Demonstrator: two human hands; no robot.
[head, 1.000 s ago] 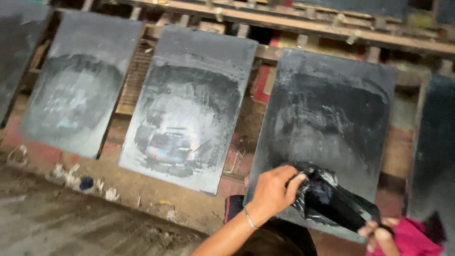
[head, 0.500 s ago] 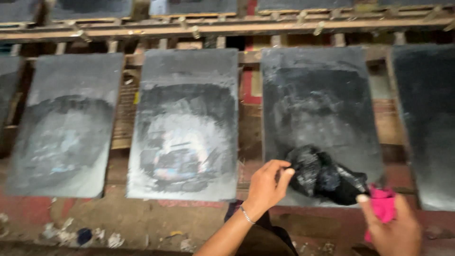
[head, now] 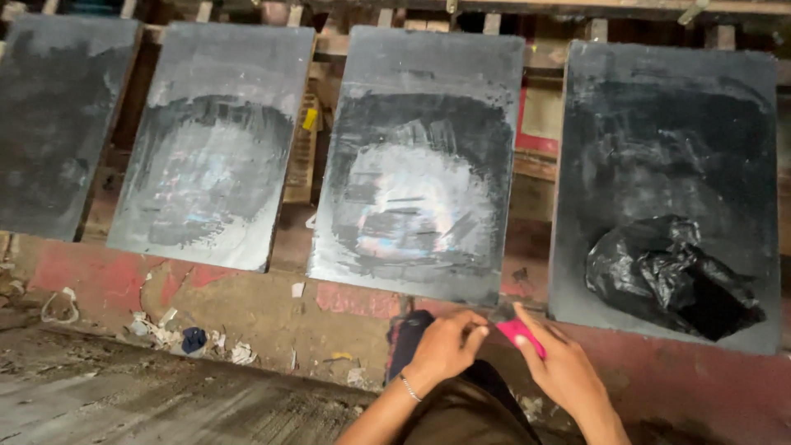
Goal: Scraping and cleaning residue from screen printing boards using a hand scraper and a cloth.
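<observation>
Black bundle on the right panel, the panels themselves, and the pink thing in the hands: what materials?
Black bundle: thin plastic film, probably a bag; glossy crinkles catch light. Right panel and middle panel: flat rigid sheets, dark matte coating with smeared grey streaks; slate, metal or coated board, unclear. Pink thing between left hand and right hand: too hidden, possibly cloth or plastic.

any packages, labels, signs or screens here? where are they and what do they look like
Black plastic bag: lies crumpled and glossy on the lower part of the rightmost dark board.
Yellow tag: small and oblong, in the gap between the second and third boards.
Pink item: small and flat, held between the left hand and right hand; whether it is a package cannot be told.
No signs or screens.
</observation>
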